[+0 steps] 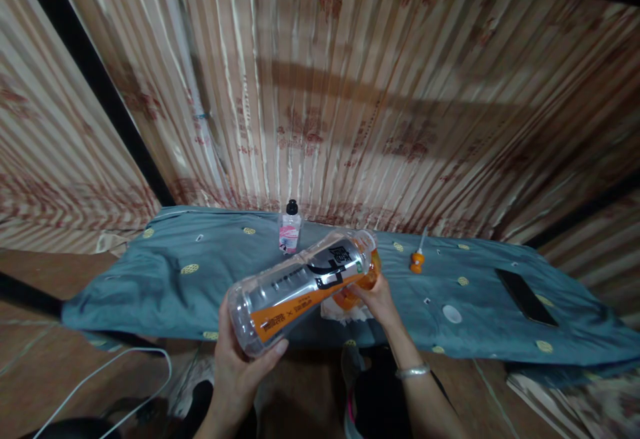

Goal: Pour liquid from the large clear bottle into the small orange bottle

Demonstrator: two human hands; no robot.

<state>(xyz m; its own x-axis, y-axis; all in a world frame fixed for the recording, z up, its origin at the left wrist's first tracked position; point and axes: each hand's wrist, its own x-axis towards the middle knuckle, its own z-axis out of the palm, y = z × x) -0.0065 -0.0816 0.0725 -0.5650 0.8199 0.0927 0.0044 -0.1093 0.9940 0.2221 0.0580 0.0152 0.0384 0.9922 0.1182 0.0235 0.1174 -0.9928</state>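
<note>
My left hand (245, 366) grips the base end of a large clear plastic bottle (305, 292) with a silver and orange label. The bottle is tilted, its neck toward the right. Behind that neck, my right hand (375, 299) closes around a see-through orange bottle (373, 272), partly hidden by the large one. Whether the two bottles touch I cannot tell. Under the orange bottle lies a white tissue (350, 314). An orange pump top with a pale tube (417, 262) lies to the right, and a white round cap (453, 314) lies nearer me.
A small clear bottle (289, 231) with black cap and pink label stands at the back. A black phone (525, 297) lies on the right of the blue-green cloth (240, 272). Black metal posts (95, 79) frame the curtain (320, 92). A white cable (167, 366) loops at lower left.
</note>
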